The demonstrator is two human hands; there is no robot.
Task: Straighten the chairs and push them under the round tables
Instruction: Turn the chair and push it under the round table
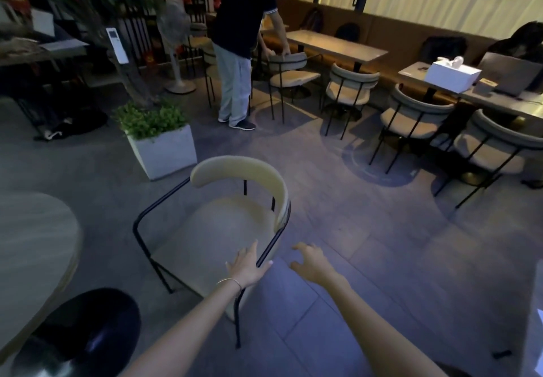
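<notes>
Chair [223, 229] sits at twelve o'clock, clear of the round table [35, 247] at nine. My left hand [246, 268] lies open over its frame arm to steer; right hand [311, 262] hovers open, holding nothing.

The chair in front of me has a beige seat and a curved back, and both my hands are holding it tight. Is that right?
Not quite. The head view shows the chair with its beige seat and curved back, but neither hand grips it. The left hand is open over the black frame by the seat corner, and the right hand hovers open over the floor beside the chair, touching nothing.
</notes>
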